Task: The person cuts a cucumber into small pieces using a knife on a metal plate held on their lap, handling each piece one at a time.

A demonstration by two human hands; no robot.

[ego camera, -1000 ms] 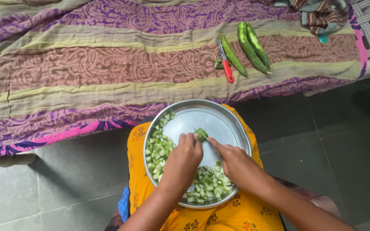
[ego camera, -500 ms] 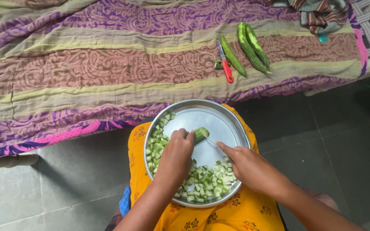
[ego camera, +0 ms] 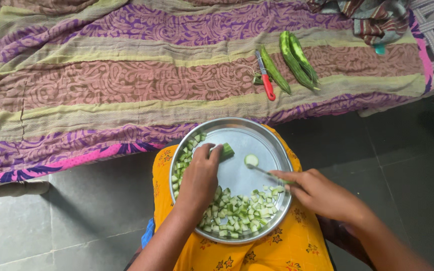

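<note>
Head view: left hand point(ego camera: 199, 178) pinches a green gourd stub point(ego camera: 226, 150) at the steel plate's point(ego camera: 277, 145) eleven o'clock. Right hand point(ego camera: 322, 193), at four o'clock, grips a thin knife point(ego camera: 264, 171); a round slice point(ego camera: 251, 160) lies by its tip. Diced pieces point(ego camera: 237, 208) heap at six o'clock.

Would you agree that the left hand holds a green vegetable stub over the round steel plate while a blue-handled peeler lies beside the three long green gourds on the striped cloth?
Not quite: the head view shows the peeler has a red handle, not blue. The rest holds: the left hand holds the green vegetable stub over the round steel plate, and the peeler lies beside the three long green gourds on the striped cloth.
</note>
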